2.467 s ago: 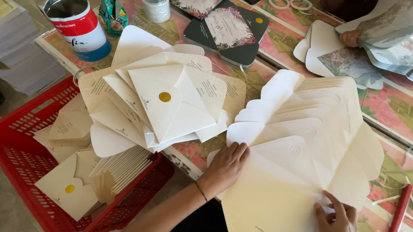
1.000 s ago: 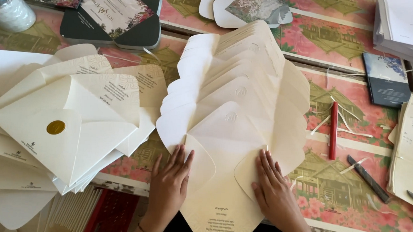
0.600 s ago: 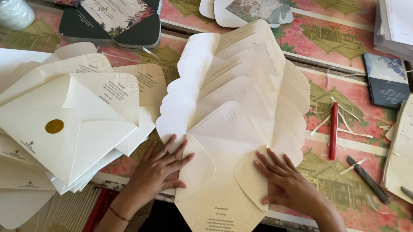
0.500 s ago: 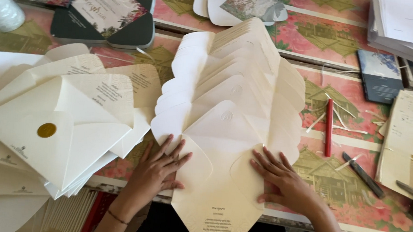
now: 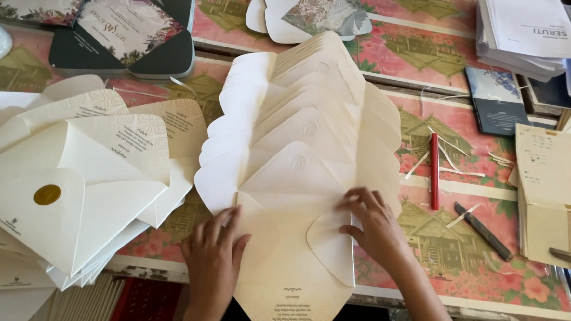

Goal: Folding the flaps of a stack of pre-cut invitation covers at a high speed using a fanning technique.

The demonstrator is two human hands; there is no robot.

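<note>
A fanned row of unfolded cream envelope blanks [image 5: 300, 129] runs down the middle of the table. The nearest blank [image 5: 289, 271] overhangs the front edge. My left hand [image 5: 214, 258] lies flat, fingers apart, on that blank's left flap. My right hand [image 5: 376, 227] presses its fingertips on the right flap, which is folded inward. To the left lies a pile of finished cream envelopes [image 5: 75, 188]; the top one bears a round gold seal [image 5: 47, 194].
A red stick [image 5: 434, 171] and a dark tool [image 5: 484, 231] lie right of the fan. Cream card stacks [image 5: 554, 194] sit at far right, white booklets [image 5: 527, 26] at back right, dark floral cards [image 5: 133, 25] at back left. A red basket [image 5: 144, 303] stands below the table edge.
The view swung right from the basket to the fan. Both hands settled on the nearest blank; my right hand has moved inward, folding the right flap over.
</note>
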